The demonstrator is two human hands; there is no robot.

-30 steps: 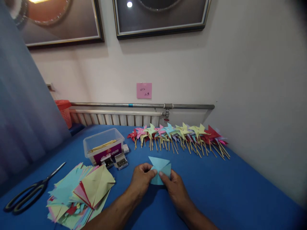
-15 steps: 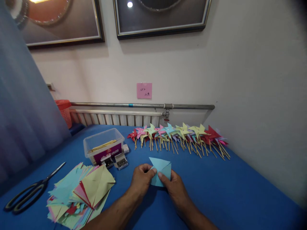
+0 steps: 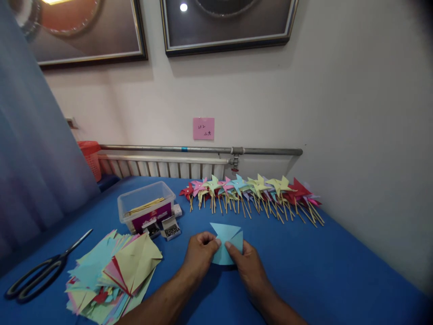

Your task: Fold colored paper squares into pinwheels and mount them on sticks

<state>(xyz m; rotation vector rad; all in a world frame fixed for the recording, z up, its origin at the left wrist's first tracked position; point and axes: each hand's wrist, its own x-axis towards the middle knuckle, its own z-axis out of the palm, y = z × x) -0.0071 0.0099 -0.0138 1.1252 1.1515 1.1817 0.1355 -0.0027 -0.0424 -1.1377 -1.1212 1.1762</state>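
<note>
On the blue table [image 3: 321, 271] we see black scissors [image 3: 37, 273] near left, beside a fanned stack of coloured paper sheets [image 3: 115, 271]. Farther back we note a clear plastic box [image 3: 146, 205] holding wooden sticks, with small open boxes of pins [image 3: 165, 228] touching its front. A row of finished pinwheels [image 3: 253, 194] lies along the far edge. Behind, we note a radiator [image 3: 162, 167], a pipe [image 3: 203, 149], a pink note [image 3: 203, 128].

The pink note's [image 3: 203, 128] writing is too small to read (both framed pictures [image 3: 226, 22] are cropped).
</note>
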